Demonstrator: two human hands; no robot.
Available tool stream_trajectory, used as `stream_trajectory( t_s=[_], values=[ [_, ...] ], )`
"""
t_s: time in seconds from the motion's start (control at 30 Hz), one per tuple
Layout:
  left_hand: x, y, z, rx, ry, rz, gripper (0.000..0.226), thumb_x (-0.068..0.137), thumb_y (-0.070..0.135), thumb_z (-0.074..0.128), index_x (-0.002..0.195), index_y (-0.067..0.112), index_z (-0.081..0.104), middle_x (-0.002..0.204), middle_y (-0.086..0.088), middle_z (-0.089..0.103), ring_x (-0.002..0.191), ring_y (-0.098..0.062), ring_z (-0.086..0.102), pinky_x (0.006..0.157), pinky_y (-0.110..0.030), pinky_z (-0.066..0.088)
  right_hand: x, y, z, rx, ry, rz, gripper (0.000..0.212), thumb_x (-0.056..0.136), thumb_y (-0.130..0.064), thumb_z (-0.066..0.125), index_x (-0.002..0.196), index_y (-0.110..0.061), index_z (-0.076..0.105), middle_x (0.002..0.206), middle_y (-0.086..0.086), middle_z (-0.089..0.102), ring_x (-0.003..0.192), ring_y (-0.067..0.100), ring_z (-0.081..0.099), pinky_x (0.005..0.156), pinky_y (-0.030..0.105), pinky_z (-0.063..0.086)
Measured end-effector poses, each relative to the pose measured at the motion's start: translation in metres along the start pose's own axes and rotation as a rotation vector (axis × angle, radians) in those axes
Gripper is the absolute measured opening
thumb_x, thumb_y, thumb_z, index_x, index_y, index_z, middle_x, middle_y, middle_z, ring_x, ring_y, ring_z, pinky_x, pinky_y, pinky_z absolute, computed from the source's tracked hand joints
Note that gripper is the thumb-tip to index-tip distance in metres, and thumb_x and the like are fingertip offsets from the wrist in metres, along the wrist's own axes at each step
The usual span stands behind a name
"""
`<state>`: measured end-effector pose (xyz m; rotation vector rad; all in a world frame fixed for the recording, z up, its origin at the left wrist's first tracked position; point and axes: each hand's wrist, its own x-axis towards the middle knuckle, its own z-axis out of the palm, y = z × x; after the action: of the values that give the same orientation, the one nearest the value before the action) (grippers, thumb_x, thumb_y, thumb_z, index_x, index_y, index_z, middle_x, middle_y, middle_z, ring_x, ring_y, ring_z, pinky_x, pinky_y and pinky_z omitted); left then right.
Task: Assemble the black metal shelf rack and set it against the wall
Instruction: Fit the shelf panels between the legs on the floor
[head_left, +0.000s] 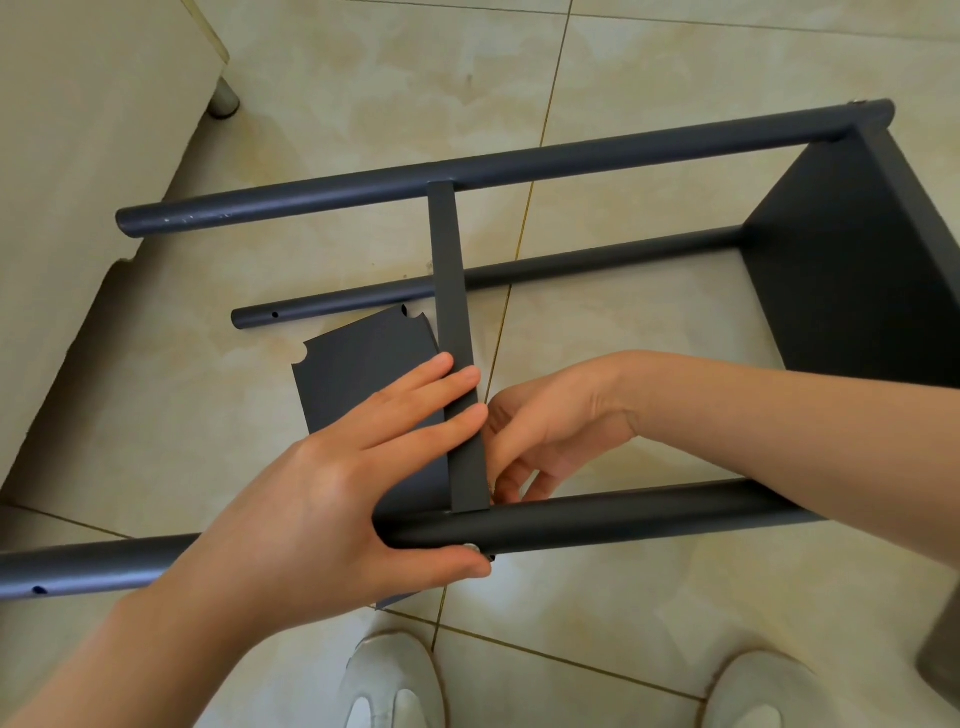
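Observation:
The black metal rack lies on its side on the tiled floor. Its near pole and far pole run left to right, joined by a shelf panel seen edge-on. Another shelf closes the right end. My left hand grips the near pole at the joint, thumb beneath by a silver screw head, fingers laid across the panel's edge. My right hand sits curled just right of the panel above the pole; what its fingertips pinch is hidden. A loose shelf panel lies flat under my left hand.
A third pole lies on the floor beneath the frame. A beige cabinet with a round foot fills the left side. My two white shoes stand at the bottom edge. A grey object sits at the right edge.

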<state>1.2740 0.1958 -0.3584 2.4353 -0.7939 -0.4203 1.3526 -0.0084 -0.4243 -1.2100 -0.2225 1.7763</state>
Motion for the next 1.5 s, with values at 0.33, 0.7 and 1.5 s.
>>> stream_trajectory(
  t_s=[0.33, 0.7, 1.5],
  values=[
    [-0.0005, -0.0006, 0.0003, 0.004, 0.006, 0.003, 0.083, 0.077, 0.067, 0.063, 0.146, 0.021, 0.049, 0.159, 0.014, 0.037, 0.150, -0.006, 0.025, 0.118, -0.021, 0.028, 0.0020, -0.0014, 0.0035, -0.013, 0.027, 0.007, 0.016, 0.096, -0.011, 0.057, 0.108, -0.012, 0.068, 0.108, 0.010, 0.068, 0.093, 0.020, 0.065, 0.100, 0.044, 0.049],
    [-0.0008, -0.0008, -0.0005, 0.014, -0.006, 0.003, 0.084, 0.078, 0.068, 0.062, 0.146, 0.022, 0.049, 0.159, 0.014, 0.036, 0.151, -0.005, 0.024, 0.117, -0.011, 0.022, -0.0025, -0.0004, 0.0030, -0.039, 0.025, 0.016, 0.017, 0.096, -0.011, 0.058, 0.094, -0.015, 0.074, 0.096, 0.006, 0.071, 0.085, 0.017, 0.067, 0.105, 0.051, 0.046],
    [0.0003, -0.0013, 0.0015, 0.027, 0.017, -0.002, 0.084, 0.078, 0.068, 0.062, 0.147, 0.021, 0.050, 0.160, 0.012, 0.036, 0.151, -0.005, 0.023, 0.116, -0.031, 0.030, -0.0010, -0.0010, -0.0010, -0.072, 0.036, 0.008, 0.014, 0.097, -0.015, 0.058, 0.098, -0.010, 0.071, 0.090, 0.004, 0.071, 0.081, 0.014, 0.067, 0.091, 0.035, 0.052]
  ],
)
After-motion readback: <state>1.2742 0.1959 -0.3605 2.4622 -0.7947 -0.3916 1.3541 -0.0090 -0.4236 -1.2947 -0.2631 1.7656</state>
